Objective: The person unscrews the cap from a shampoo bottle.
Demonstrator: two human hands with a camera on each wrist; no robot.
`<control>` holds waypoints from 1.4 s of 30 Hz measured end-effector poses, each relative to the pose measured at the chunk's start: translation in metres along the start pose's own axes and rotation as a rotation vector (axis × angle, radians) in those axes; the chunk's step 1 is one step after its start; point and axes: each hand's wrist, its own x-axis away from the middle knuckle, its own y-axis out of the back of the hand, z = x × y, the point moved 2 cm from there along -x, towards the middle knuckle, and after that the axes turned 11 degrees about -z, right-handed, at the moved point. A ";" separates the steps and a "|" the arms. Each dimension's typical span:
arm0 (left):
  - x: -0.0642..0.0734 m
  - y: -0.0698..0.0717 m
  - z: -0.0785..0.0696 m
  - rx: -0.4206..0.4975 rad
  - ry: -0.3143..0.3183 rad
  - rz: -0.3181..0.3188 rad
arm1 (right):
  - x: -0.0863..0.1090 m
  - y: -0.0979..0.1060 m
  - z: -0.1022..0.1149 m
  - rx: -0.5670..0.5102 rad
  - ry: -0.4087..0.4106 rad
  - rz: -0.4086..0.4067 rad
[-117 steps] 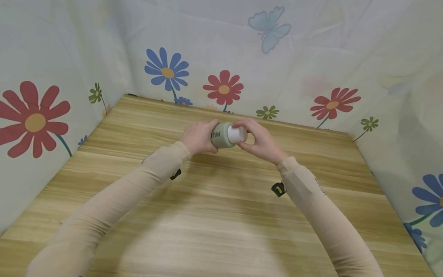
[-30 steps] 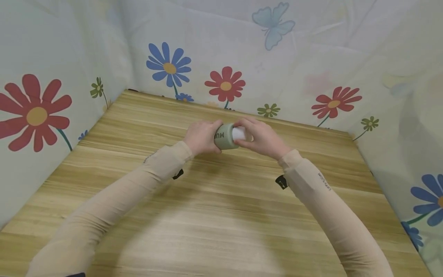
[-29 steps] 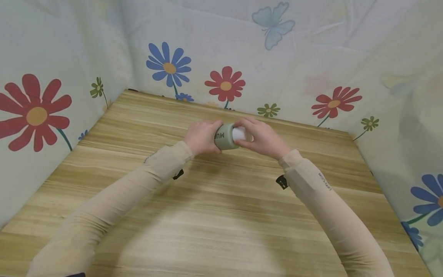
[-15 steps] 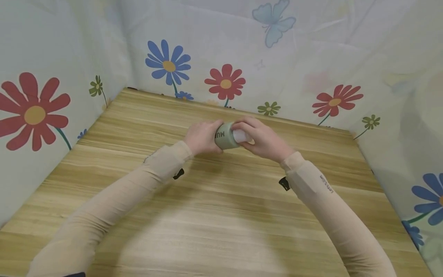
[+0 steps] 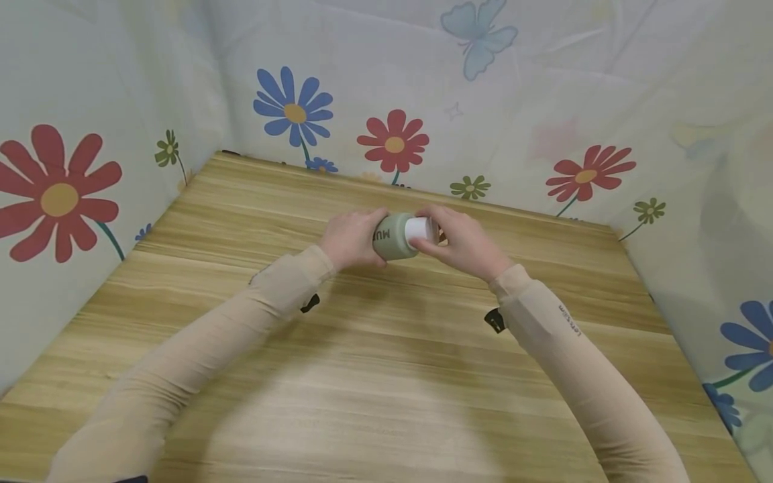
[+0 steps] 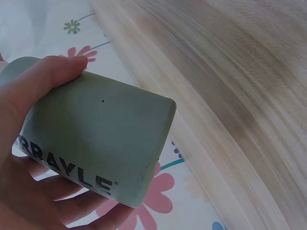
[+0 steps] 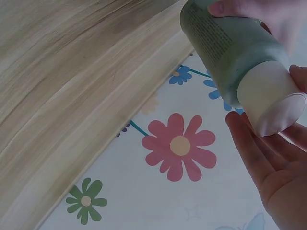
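A pale green bottle (image 5: pixel 393 237) with dark lettering is held on its side above the table, its white cap (image 5: pixel 418 232) toward the right. My left hand (image 5: pixel 351 240) grips the bottle's body; in the left wrist view the thumb (image 6: pixel 62 69) lies along one side and the fingers curl beneath. My right hand (image 5: pixel 465 243) holds the cap between thumb and fingers. In the right wrist view, the fingers (image 7: pixel 254 153) reach under the cap and the thumb is at its far side. The cap sits on the bottle's end.
A wood-grain table (image 5: pixel 362 376) lies under both arms. White cloth walls with printed flowers and a butterfly (image 5: pixel 479 39) stand around its back and sides. Small black devices (image 5: pixel 495 320) are strapped at both wrists.
The right hand's fingers have shifted around the cap, and more of the cap shows now than half a second ago. The left hand keeps its grip on the bottle. The head view has tilted slightly.
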 end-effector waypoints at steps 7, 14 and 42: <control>0.001 0.000 0.002 -0.010 -0.010 -0.003 | 0.001 -0.001 0.000 -0.001 0.054 -0.023; 0.001 0.001 0.003 -0.001 -0.021 -0.010 | 0.004 -0.001 -0.001 -0.025 0.116 -0.058; 0.002 0.001 0.002 0.091 -0.003 0.067 | 0.012 0.006 -0.010 -0.017 0.584 -0.159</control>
